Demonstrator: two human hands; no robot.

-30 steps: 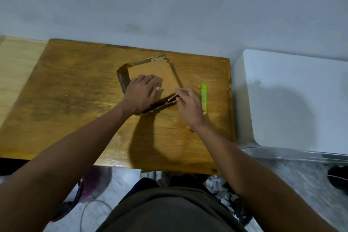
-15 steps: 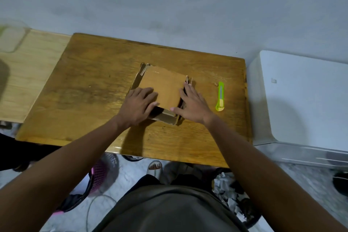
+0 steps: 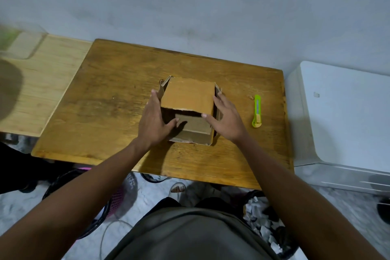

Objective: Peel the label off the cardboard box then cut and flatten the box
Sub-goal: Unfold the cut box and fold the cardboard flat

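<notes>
A brown cardboard box (image 3: 188, 96) stands in box shape in the middle of the wooden table (image 3: 118, 95), its open end facing me. My left hand (image 3: 153, 121) presses against its left side, thumb at the opening. My right hand (image 3: 226, 121) holds the right side, thumb on the top panel's front edge. A green utility knife (image 3: 256, 111) lies on the table, right of my right hand and apart from it. No label shows on the box faces I see.
A white appliance (image 3: 346, 116) stands right of the table. A lighter wooden surface (image 3: 42, 82) adjoins on the left. Below the front edge are a bin of paper scraps (image 3: 263, 217), a black and pink basket (image 3: 114, 198) and a sandalled foot (image 3: 178, 189).
The box was pressed nearly flat under both hands a second ago. It now stands up in box shape between my hands. The knife has stayed where it lay.
</notes>
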